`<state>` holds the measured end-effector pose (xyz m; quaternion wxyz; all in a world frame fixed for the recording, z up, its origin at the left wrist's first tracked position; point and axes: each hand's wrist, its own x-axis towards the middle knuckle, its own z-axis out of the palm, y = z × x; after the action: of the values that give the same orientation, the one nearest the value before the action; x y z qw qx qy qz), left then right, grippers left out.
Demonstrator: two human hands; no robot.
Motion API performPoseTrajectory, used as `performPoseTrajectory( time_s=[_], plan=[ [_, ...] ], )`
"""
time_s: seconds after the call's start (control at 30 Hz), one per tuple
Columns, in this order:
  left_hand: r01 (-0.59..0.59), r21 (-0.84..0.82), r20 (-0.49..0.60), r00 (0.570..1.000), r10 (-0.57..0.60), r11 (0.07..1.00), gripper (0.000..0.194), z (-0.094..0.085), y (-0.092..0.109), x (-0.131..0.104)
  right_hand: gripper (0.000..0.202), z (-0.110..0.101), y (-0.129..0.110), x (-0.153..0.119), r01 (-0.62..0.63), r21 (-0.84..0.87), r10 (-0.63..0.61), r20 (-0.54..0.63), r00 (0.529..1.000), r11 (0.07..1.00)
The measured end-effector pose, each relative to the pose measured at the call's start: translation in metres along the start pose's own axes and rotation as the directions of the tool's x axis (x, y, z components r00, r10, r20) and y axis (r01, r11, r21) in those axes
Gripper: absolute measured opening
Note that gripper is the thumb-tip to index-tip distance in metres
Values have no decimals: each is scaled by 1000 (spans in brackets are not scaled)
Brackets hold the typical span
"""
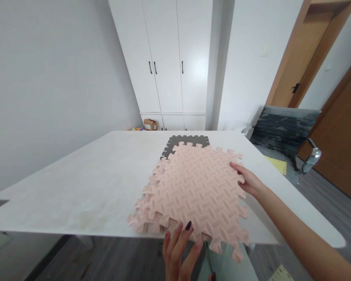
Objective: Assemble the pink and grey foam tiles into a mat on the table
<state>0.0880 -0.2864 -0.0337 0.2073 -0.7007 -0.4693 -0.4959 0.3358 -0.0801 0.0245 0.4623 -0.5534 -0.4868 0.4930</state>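
1. I've got a pink foam puzzle mat tile [195, 187] on top of a small stack at the near edge of the white worktop [76, 183], its front corner hanging past the edge.
2. My left hand [179, 249] comes up from below, fingers spread and fairly wide, fingertips touching the tile's near toothed edge; whether the thumb grips underneath, I can't tell.
3. My right hand [248, 181] is on the tile's right edge, fingers laid flat over the top, thumb out of sight, so it is pressing or pinching that side.
4. More pink tiles [143, 210] sit under the top one, offset to the left, their teeth peeking out.
5. A grey foam tile [181, 142] lies behind the pink stack, partly covered by it.
6. Off to the right, a dark office chair [283, 132] carries a yellow tile [277, 164] on its seat.
7. At the back stand a white wardrobe [166, 58] and a small cardboard box [150, 124] on the floor.
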Motion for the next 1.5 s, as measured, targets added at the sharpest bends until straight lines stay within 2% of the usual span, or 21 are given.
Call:
performPoseTrajectory(
  time_s=[0.07,0.13,0.23,0.3,0.4,0.47,0.57,0.67,0.77,0.83,0.9,1.03,1.13,1.23,1.33,1.4,1.5],
  plan=[
    [-9,10,-17,1000,10,1000,46,-4,-4,5,37,21,-2,10,-6,-33,10,117,993,999],
    [-13,13,-18,1000,13,1000,45,-6,-7,8,38,32,1,23,84,-208,-57,129,990,974],
    [-11,-3,1,1000,11,1000,44,-7,-11,11,38,33,10,42,242,-558,-211,122,970,793],
    [-12,-10,28,1000,12,1000,47,-6,-12,13,36,30,15,48,282,-673,-239,159,958,683],
    [-8,23,109,994,6,1000,55,0,-14,16,39,27,15,50,257,-795,-238,146,960,549],
    [-42,52,182,983,32,998,57,6,-15,18,40,26,9,53,201,-841,-231,93,968,503],
    [-150,88,256,959,123,985,57,14,-18,19,29,27,-2,70,134,-807,-208,14,978,575],
    [-202,146,307,940,150,968,49,18,-23,17,21,32,-12,101,83,-752,-166,-36,986,654],
    [-224,181,311,937,161,958,47,22,-26,12,18,45,-17,132,-21,-647,-34,-71,997,762],
    [-210,183,282,947,153,960,44,27,-26,8,17,57,-19,146,-114,-539,87,-75,993,835],
    [-138,162,209,973,102,977,42,33,-24,4,20,67,-19,154,-199,-417,185,-73,980,887],
    [0,84,76,997,-6,996,42,42,-21,0,24,76,-18,161,-307,-217,295,-87,952,927],
    [-53,89,113,993,43,995,39,42,-22,1,20,73,-16,169,-349,-138,338,-94,936,927],
    [-68,98,106,993,57,993,39,41,-25,1,16,74,-13,178,-327,-101,321,-72,944,940],
    [-84,109,101,992,73,991,41,41,-28,0,14,82,-13,183,-245,-79,243,-35,969,966],
    [-117,129,124,987,101,985,42,41,-30,0,13,89,-13,182,-167,-77,166,-12,986,983],
    [-160,138,143,980,141,977,43,38,-34,3,24,95,-18,173,-1,-99,1,-6,1000,995]
  ],
)
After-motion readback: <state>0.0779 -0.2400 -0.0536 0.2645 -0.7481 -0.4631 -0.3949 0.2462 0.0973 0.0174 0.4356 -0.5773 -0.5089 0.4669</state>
